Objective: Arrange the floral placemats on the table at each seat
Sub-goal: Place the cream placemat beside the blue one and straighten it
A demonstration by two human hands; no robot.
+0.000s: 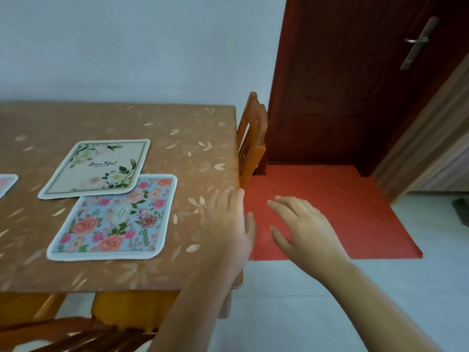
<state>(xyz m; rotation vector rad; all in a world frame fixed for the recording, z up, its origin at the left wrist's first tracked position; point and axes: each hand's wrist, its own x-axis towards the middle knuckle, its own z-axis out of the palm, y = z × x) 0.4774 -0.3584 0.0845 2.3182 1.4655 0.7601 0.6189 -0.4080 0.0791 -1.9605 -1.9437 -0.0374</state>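
Observation:
A blue placemat (113, 219) with pink roses lies flat near the table's front edge. Behind it lies a cream placemat (97, 168) with white flowers and script lettering; its near right corner overlaps the blue one's back edge. A corner of a third placemat (6, 182) shows at the far left. My left hand (228, 224) hovers empty over the table's right edge, fingers spread, right of the blue mat. My right hand (304, 229) is open too, out past the table above the red carpet.
The table (177, 138) carries a brown leaf-patterned cloth. A wooden chair (252, 141) stands at its right end, another chair back (76, 334) at the near side. A red carpet (330, 199) leads to a dark red door (355, 72).

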